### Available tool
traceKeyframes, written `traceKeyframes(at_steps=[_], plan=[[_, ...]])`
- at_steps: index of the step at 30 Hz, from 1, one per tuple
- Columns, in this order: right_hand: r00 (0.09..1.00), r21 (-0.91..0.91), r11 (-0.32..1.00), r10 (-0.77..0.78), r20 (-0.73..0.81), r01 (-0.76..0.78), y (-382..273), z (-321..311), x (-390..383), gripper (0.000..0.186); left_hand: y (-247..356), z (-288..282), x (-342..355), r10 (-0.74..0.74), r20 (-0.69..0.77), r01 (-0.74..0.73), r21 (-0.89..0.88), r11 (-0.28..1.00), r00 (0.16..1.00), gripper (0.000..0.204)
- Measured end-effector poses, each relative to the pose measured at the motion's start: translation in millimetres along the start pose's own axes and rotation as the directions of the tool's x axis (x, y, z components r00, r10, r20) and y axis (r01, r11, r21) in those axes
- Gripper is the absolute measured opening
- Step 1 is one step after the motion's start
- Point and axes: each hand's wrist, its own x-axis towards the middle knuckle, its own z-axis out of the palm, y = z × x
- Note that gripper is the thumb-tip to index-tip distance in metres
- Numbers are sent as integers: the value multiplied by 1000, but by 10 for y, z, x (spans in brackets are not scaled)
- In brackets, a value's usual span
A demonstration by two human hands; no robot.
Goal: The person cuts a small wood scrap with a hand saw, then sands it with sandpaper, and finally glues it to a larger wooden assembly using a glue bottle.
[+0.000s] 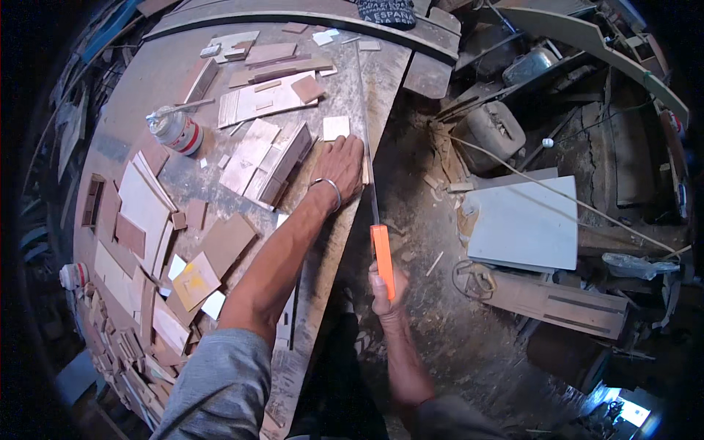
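My right hand point(383, 284) is wrapped round the orange handle of a hand saw point(381, 253). The saw's thin blade, seen nearly edge-on, runs up from the handle along the table's right edge. My left hand point(341, 163), with a metal bracelet at its wrist, presses down at that edge, its fingers curled over a small pale piece of wood point(366, 173) beside the blade. Most of that piece is hidden under the hand. A white square of wood point(336, 128) lies just beyond my left fingers, and a small wooden box point(279, 165) rests to their left.
Wood offcuts and thin boards cover much of the worktable point(249, 88). A white jar point(174, 132) with a brush across its top stands on the left. On the floor at right are a dirty plastic canister point(488, 136), a white panel point(524, 224) and a grooved board point(557, 302).
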Motion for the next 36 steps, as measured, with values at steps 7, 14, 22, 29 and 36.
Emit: traceKeyframes(at_steps=[7, 14, 22, 29, 36], plan=[[991, -207, 978, -40, -127, 13, 184, -64, -483, 39, -71, -51, 57, 14, -43, -13, 28, 1000, 999, 20], [976, 133, 971, 210, -61, -200, -323, -185, -773, 41, -42, -48, 2, 2, -2, -2, 68, 998, 1000, 22], [993, 0, 993, -115, -13, 115, -33, -62, -178, 29, -80, -20, 16, -13, -7, 13, 31, 999, 1000, 19], [995, 195, 980, 44, -84, -27, -45, -91, 322, 34, -44, -31, -10, -32, -38, 30, -66, 997, 999, 19], [969, 245, 966, 134, -209, -80, -971, -925, -218, 57, -182, 25, -23, -203, -228, 71, -480, 874, 952, 30]])
